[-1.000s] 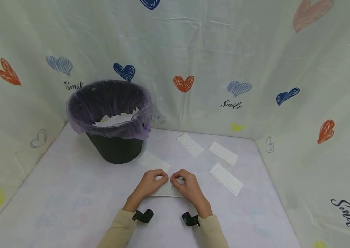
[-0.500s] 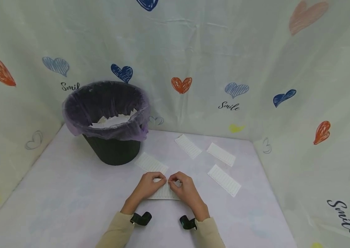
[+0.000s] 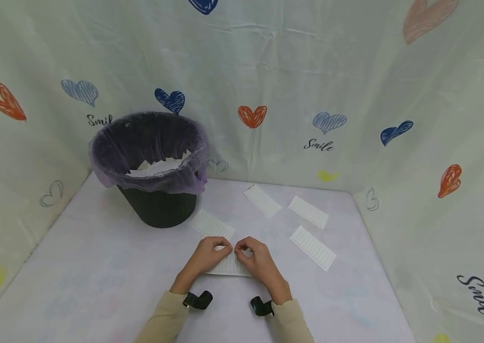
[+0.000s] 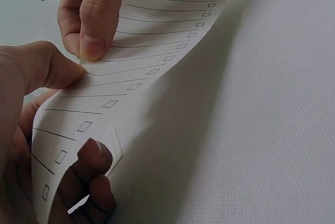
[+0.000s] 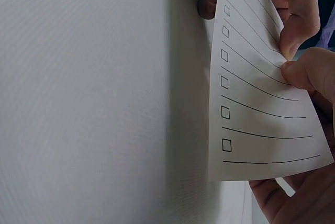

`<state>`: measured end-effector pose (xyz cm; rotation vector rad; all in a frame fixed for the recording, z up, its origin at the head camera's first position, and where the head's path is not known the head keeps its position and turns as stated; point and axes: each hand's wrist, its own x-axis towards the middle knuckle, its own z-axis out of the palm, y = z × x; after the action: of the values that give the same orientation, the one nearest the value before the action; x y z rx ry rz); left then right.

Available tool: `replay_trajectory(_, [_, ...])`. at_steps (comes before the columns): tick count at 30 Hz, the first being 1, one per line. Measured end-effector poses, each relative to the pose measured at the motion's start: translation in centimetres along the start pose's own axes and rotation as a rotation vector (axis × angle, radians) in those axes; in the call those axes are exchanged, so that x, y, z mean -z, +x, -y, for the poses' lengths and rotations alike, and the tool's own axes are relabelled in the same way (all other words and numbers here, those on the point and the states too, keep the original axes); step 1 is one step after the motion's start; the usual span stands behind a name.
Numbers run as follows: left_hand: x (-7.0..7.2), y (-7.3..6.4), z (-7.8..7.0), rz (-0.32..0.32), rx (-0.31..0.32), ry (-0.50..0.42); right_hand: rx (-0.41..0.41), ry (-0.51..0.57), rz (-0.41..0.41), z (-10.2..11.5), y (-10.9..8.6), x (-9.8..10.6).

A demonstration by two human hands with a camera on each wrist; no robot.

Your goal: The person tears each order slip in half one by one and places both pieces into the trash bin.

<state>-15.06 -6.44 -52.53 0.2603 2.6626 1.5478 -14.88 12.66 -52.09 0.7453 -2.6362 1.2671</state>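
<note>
Both hands pinch one long edge of a white checklist sheet (image 3: pixel 230 266), printed with lines and small checkboxes. My left hand (image 3: pixel 209 254) and right hand (image 3: pixel 257 257) hold it side by side, the thumbs almost touching at the middle of the edge. In the left wrist view the paper (image 4: pixel 157 46) curves above the table, and some left fingers show beneath it. From the right wrist the sheet (image 5: pixel 256 114) looks whole, with no tear visible. Just beyond the hands another printed sheet (image 3: pixel 212 224) lies on the table, partly hidden.
Three more printed slips lie right of centre: one slip (image 3: pixel 263 201) at the back, another slip (image 3: pixel 309 212) beside it, a third slip (image 3: pixel 313 248) nearer. A black bin (image 3: pixel 160 207) with a purple liner (image 3: pixel 108 162) stands back left, white paper (image 3: pixel 158 167) inside. Curtains (image 3: pixel 284 71) surround the table.
The hands keep the same pinch on the sheet, with almost no movement. The whole view shifts slightly and comes back.
</note>
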Motion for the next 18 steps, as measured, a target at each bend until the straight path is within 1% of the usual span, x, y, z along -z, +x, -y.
replay_trajectory(2, [-0.03, -0.01, -0.01, -0.003, 0.0, -0.002, -0.011, 0.003, 0.0, 0.13, 0.02, 0.02])
replay_trajectory(13, [-0.16, -0.16, 0.21, -0.016, -0.001, -0.014, 0.0, 0.017, -0.007, -0.04, 0.0, -0.12])
replay_trajectory(18, [0.2, -0.13, 0.22, -0.01, 0.023, -0.005, 0.018, 0.021, 0.007, -0.12, 0.09, -0.17])
